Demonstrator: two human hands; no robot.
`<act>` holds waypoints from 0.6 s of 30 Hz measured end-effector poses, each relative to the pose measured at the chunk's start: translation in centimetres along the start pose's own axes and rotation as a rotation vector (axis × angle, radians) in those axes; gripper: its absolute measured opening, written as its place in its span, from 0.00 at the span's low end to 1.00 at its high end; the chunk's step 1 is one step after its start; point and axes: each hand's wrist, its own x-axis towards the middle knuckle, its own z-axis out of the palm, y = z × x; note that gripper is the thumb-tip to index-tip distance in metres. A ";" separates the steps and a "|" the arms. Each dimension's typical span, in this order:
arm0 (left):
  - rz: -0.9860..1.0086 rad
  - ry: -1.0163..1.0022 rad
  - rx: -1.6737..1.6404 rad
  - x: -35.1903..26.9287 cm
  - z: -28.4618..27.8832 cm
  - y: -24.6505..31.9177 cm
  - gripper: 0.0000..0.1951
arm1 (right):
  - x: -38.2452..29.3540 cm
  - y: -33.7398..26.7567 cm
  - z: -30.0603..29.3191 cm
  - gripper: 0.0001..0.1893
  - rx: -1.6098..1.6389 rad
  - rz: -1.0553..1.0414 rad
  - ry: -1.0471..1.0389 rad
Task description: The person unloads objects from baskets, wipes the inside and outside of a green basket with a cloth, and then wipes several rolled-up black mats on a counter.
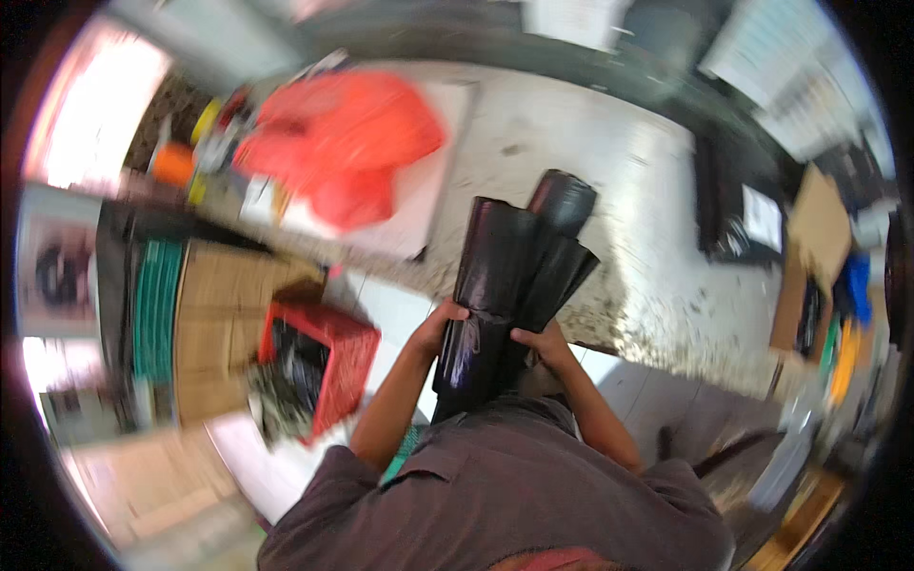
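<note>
Several rolls of black plastic film (496, 257) are held in front of my body, over the near edge of a worn light worktable (535, 135). My left hand (441, 321) grips the left side of the thickest roll, its thumb on the front. On the right, my right hand (540, 339) holds the lower part of the bundle, thumb across the film. A thin tie seems to hang at the middle of the large roll. Two shorter rolls fan out at the upper right. The fingers behind the rolls are hidden.
An orange-red plastic bag (350, 143) lies on a white board on the table's left. Black packages (739, 207) with a white label lie at the right, beside an opened cardboard box (814, 264). Below left stands a red crate (357, 357) holding black plastic, near stacked cartons (214, 321).
</note>
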 end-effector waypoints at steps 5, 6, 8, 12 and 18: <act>0.308 0.257 0.078 -15.0 -2.3 -1.6 0.36 | 0.2 2.9 8.9 0.50 0.162 0.282 -0.472; 0.379 0.326 0.078 -17.9 -2.5 -3.1 0.37 | 0.1 3.8 11.0 0.48 0.126 0.328 -0.567; 0.463 0.509 0.066 -24.4 -2.6 -7.7 0.38 | -1.5 6.1 14.7 0.43 0.016 0.454 -0.717; 0.740 0.914 -0.096 -35.9 -1.2 -20.5 0.35 | -6.3 12.9 22.9 0.31 -0.110 0.596 -1.268; 1.064 1.385 -0.320 -47.9 3.1 -39.0 0.32 | -19.5 24.2 32.8 0.26 -0.490 0.854 -1.335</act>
